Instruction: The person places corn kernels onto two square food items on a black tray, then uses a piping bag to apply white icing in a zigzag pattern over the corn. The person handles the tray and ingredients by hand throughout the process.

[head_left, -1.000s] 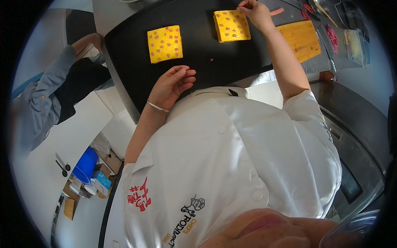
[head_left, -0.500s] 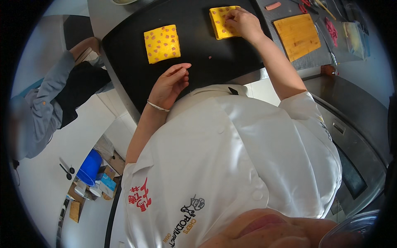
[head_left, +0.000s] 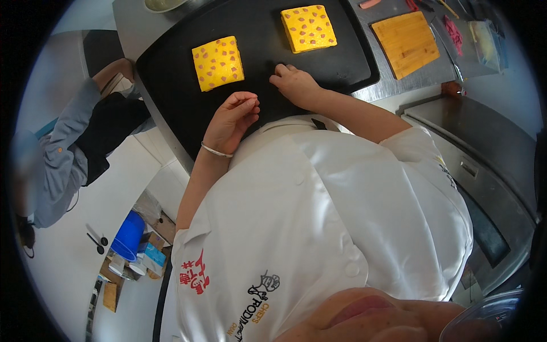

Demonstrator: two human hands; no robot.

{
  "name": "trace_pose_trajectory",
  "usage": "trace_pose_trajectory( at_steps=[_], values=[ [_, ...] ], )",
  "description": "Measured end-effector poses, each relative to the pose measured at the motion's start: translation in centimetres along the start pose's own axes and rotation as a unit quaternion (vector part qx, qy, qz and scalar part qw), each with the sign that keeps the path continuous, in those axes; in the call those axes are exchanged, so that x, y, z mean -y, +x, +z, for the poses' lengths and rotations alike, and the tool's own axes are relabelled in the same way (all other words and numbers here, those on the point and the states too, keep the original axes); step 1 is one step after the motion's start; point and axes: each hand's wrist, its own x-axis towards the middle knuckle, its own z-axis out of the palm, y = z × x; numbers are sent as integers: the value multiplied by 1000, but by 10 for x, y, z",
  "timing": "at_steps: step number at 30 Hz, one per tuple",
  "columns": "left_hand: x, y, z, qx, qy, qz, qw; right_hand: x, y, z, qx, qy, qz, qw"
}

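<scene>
On the black, round-cornered tray [head_left: 168, 77], two yellow square slabs with pinkish spots [head_left: 218, 64] lie apart. Nearer me, my right grip [head_left: 297, 86] bends down; my left grip [head_left: 231, 118] curls loosely. Whether either pinches something, I cannot tell. I should work lightly, clear of both slabs.

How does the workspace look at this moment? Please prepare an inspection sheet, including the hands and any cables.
Surface: black tray on a metal counter.
Job's things: left yellow square and right yellow square, both pink-dotted, lie apart on the tray.
Clutter: wooden board and crumpled pink item, right of the tray.
Hands: right hand and left hand have curled fingers; whether either pinches anything is unclear.
Cables: thin dark line beside the other person; cannot tell if cable.
Surroundings: that person, left; blue bin, lower left.
</scene>
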Motion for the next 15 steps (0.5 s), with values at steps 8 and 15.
trace_pose_trajectory(
  at_steps=[8, 15],
  values=[
    [1, 0, -2, 5, -13, -4, 1000, -10, 5, -2, 43, 9, 60, 997],
    [6, 0, -8, 3, -22, 0, 1000, -27, -19, -45, -188, 143, 3, 972]
  ],
)
